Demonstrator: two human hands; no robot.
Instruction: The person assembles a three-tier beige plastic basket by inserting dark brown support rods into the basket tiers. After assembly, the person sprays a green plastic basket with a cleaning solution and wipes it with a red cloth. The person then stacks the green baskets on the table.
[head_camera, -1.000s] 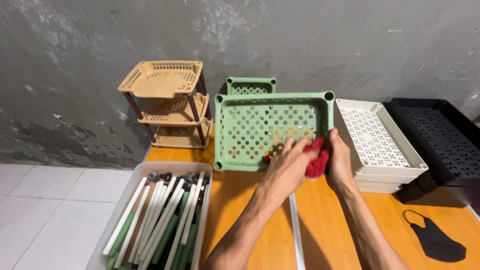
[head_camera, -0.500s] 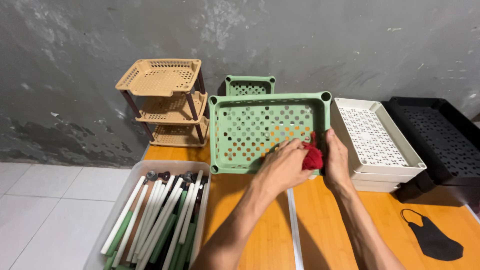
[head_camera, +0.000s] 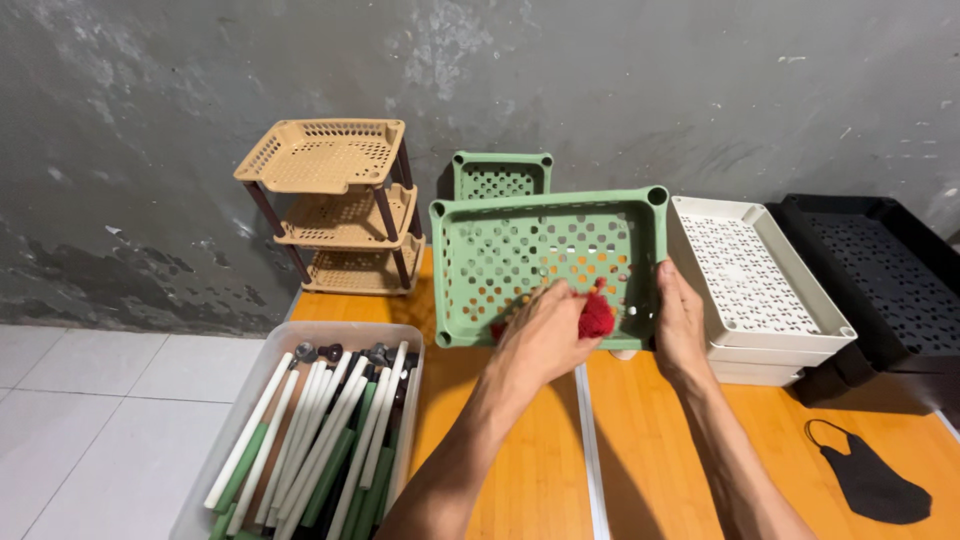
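Note:
A green perforated plastic tray (head_camera: 520, 250) is tilted up on the orange table, its open face toward me. My left hand (head_camera: 545, 335) presses a red cloth (head_camera: 597, 316) against the tray's lower inside. My right hand (head_camera: 678, 325) grips the tray's right edge and holds it up. A second green tray (head_camera: 500, 174) stands behind it against the wall.
A tan three-tier rack (head_camera: 330, 205) stands at the back left. A clear bin of white and green tubes (head_camera: 320, 435) sits at the front left. Stacked white trays (head_camera: 760, 290) and black trays (head_camera: 880, 270) lie to the right. A black face mask (head_camera: 870, 482) lies at the front right.
My left hand has slid the red cloth leftward across the tray's inside. The right hand has stayed on the tray's right edge.

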